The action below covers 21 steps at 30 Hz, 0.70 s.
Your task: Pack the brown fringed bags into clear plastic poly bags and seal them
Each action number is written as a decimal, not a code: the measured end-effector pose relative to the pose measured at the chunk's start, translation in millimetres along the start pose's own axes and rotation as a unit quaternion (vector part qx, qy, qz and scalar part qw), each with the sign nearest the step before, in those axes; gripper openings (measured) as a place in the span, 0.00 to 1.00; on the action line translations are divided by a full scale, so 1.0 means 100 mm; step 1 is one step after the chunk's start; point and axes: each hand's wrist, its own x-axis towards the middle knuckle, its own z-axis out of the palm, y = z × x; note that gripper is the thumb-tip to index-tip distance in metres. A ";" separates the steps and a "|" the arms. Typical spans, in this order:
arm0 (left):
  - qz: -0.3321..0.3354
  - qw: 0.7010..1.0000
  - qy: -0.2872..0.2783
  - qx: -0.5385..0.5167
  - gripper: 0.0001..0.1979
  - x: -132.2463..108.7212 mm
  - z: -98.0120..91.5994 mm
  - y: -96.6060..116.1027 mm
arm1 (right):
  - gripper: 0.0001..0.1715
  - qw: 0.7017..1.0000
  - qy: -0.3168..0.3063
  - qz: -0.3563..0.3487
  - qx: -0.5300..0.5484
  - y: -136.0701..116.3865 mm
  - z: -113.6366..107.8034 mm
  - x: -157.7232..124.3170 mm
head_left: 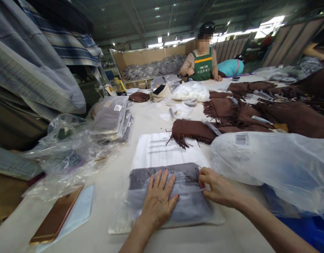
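A folded grey garment [188, 207] in a clear plastic bag lies before me, on top of white plastic bags [142, 151] with printed text. My left hand [159, 200] presses flat on it, fingers spread. At the package's right edge, my right hand [213, 186] has its thumb and fingers pinched together near the bag's edge; it seems to grip the plastic there. A brown fringed scarf [193, 130] lies just beyond the white bags.
Packed grey garments [109, 116] are stacked at the left beside crumpled clear plastic [69, 154]. A phone [58, 214] rests on light blue paper [83, 207]. Brown scarves [296, 117] and a large translucent bag [272, 158] occupy the right. A co-worker in a green apron [203, 66] stands across the table.
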 end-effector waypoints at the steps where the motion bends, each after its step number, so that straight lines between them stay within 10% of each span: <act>1: 0.000 1.000 0.000 0.000 0.29 0.00 0.00 0.00 | 0.11 1.000 0.004 -0.017 -0.001 0.00 -0.02 0.00; 7: 0.008 1.000 0.010 -0.005 0.29 0.00 0.02 -0.01 | 0.12 0.988 -0.003 -0.155 -0.009 0.06 -0.03 -0.01; 21: 0.015 0.999 0.029 0.018 0.30 -0.01 0.03 -0.02 | 0.09 0.992 -0.116 0.002 0.041 0.13 -0.22 0.11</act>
